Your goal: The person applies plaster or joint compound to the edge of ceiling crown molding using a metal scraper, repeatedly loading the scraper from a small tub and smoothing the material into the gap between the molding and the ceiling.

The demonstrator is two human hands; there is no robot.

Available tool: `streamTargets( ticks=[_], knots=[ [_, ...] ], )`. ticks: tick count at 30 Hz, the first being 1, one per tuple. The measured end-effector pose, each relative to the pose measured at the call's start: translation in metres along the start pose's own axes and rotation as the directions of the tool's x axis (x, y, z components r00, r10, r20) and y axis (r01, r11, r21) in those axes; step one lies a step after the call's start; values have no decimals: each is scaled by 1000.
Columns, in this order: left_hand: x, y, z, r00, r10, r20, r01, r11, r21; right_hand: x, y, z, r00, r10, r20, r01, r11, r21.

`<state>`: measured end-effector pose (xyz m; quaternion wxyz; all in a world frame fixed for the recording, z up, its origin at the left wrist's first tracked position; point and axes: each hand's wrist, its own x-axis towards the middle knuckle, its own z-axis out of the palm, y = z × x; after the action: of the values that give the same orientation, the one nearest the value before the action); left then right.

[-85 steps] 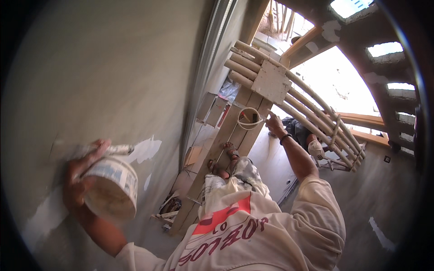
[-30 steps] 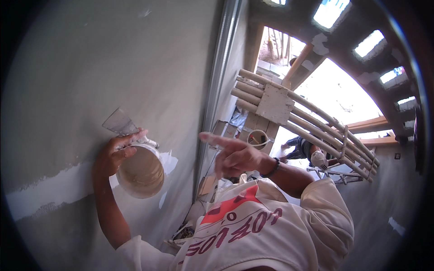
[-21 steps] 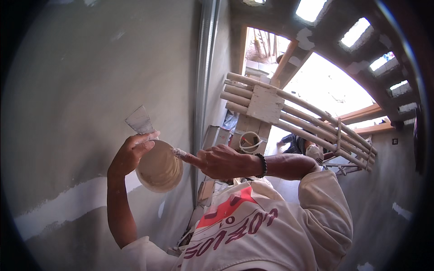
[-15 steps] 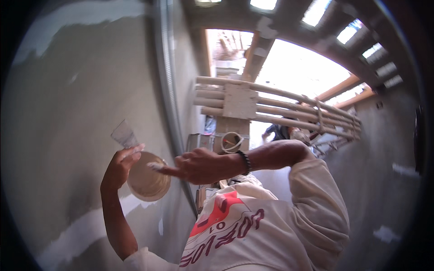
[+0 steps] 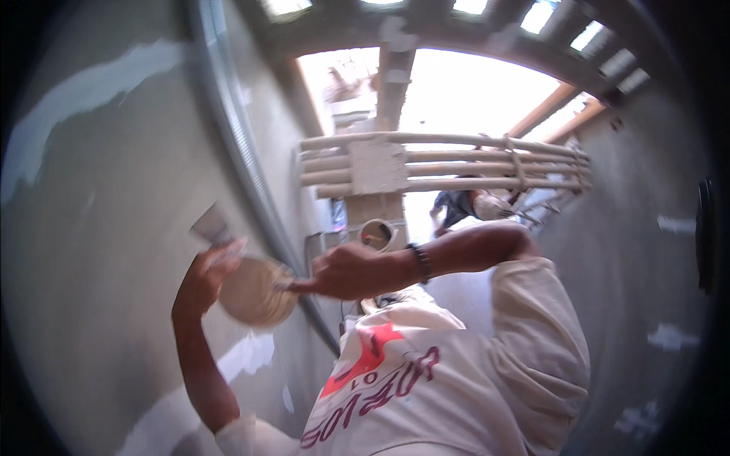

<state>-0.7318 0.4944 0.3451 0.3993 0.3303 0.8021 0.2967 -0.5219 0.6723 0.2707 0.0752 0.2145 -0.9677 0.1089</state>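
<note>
My left hand is closed around a putty knife, its flared blade pointing up past my fingers. Just beside the same hand is a round, shallow tan bowl with paste-like material in it, tilted toward me; my fingers seem to grip its edge, though their exact hold is hidden. From the right, my right hand reaches across with its index finger stretched out and the others folded. That fingertip is whitish and touches the bowl at its right side.
A grey wall with white patches rises at left, crossed by a metal strip. Ahead runs a rail of pale poles. Beyond it are a bucket and another person, low down. Another grey wall stands at right.
The view has swung, so the metal strip and pole rail sit farther left. Bowl and putty knife stay with my left hand. My right fingertip has shifted from over the bowl's middle toward its right side.
</note>
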Motion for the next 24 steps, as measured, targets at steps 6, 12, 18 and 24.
streamTargets(
  ticks=[6, 12, 18, 24],
  knots=[
    [1, 21, 0, 997, 64, 35, -65, 997, 31, -8, 4, -22, 998, 17, 69, -15, 1000, -27],
    [-2, 8, -1, 991, -12, -135, 29, 992, 125, -22, 22, -12, 992, 5, 128, -6, 1000, 1],
    [-12, 29, 0, 971, 55, -233, 25, 944, 330, 5, 34, -56, 972, 138, 192, -210, 877, 432],
    [-10, 27, 2, 966, 100, -238, -30, 958, 284, 44, 30, -101, 919, 82, 386, -242, 890, 387]
  ],
)
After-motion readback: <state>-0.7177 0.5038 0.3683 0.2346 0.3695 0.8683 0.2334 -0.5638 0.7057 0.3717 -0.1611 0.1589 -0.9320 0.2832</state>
